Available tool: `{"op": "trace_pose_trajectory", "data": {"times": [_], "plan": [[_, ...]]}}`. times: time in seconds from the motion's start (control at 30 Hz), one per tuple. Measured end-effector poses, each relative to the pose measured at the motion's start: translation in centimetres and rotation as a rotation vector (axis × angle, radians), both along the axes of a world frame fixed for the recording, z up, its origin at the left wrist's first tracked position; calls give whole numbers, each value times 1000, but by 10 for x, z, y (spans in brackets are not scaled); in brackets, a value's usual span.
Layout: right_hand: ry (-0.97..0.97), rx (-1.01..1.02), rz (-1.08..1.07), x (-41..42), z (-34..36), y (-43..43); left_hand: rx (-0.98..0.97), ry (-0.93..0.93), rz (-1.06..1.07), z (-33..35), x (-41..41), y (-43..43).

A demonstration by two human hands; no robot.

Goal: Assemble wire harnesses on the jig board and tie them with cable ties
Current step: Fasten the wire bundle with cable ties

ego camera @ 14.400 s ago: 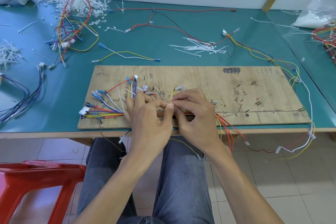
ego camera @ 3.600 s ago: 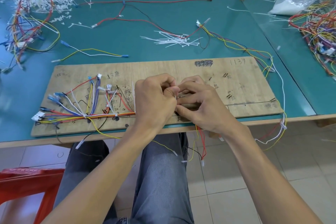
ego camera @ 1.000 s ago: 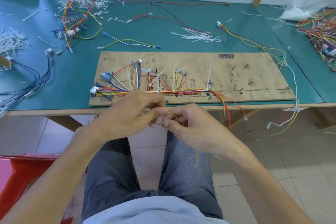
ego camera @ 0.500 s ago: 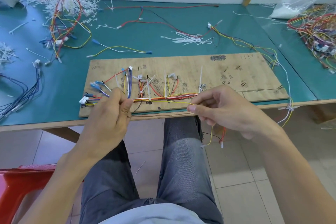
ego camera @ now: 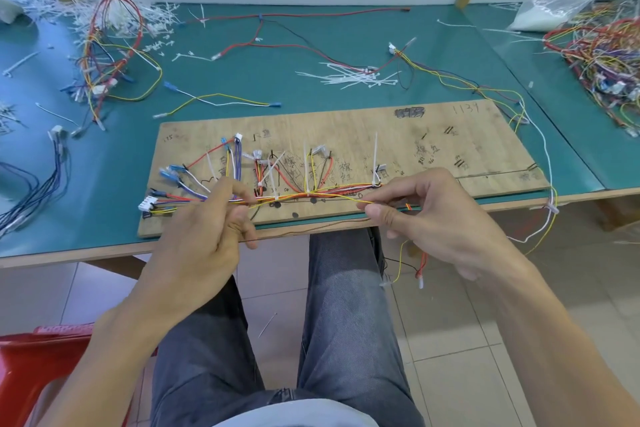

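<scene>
- Bottom left, beside the seated person's knee: corner of a red stool (ego camera: 31, 367).
- Left edge of the green table (ego camera: 114, 163): loose bundle of blue wires (ego camera: 31, 191); behind it, a coil of wires (ego camera: 110, 48) in red and yellow among white offcuts.
- Left of centre: left hand (ego camera: 204, 236), fingers curled, thumb and forefinger clamped on one end of a yellow wire (ego camera: 311, 198), right at the trunk of the wire harness (ego camera: 301, 193).
- Centre, along the table's near edge: wooden jig board (ego camera: 450, 149), the harness laid across its left half, branches fanning toward the far side, a white connector (ego camera: 147, 203) at the left end.
- Standing up from the trunk: white cable ties (ego camera: 375, 159), tails uncut.
- Behind the board on the table: small heap of spare ties (ego camera: 349, 78).
- Right of centre: right hand (ego camera: 436, 218), thumb and forefinger pinching the same yellow wire, remaining fingers loosely curled; wire stretched taut between both hands just in front of the trunk, tail hanging below the table edge.
- Far right: tangled pile of harnesses (ego camera: 602, 55).
</scene>
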State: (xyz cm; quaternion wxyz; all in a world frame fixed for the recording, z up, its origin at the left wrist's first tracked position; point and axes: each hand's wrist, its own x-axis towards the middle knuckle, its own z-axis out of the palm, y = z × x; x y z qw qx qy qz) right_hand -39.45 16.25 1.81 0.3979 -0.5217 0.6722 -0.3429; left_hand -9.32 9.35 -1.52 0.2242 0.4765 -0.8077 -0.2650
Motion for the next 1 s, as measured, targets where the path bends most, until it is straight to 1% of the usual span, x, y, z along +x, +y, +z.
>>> {"op": "trace_pose_trajectory", "data": {"times": [0.07,0.13,0.17,0.23,0.3,0.4,0.53,0.7,0.8,0.9,1.0], "plan": [[-37,0,-16,-3,-1,1,-8,-58,-79,8,-5,-1],[-80,-12,-42,-5,-1,0,15,-35,-138,15,-15,-2],[-123,-19,-59,-7,-1,-1,18,-25,-158,16,-21,-3],[-272,-37,-92,-10,1,-2,4,-13,-189,15,-32,-6],[-394,-39,-102,-15,1,-1,11,27,-181,12,-37,-9],[-417,26,-59,-22,0,0,10,46,-152,7,-36,-12],[-314,116,16,-29,-2,-6,-25,53,-126,5,-36,-14],[-48,96,9,-24,-9,-16,-12,26,-89,5,-35,-14],[169,-21,-49,-19,-16,-23,-15,21,-78,5,-38,-14],[313,-199,-92,-16,-17,-23,-49,63,-63,5,-38,-15],[397,-340,-37,-16,-17,-22,-108,70,-59,3,-40,-12]]}}
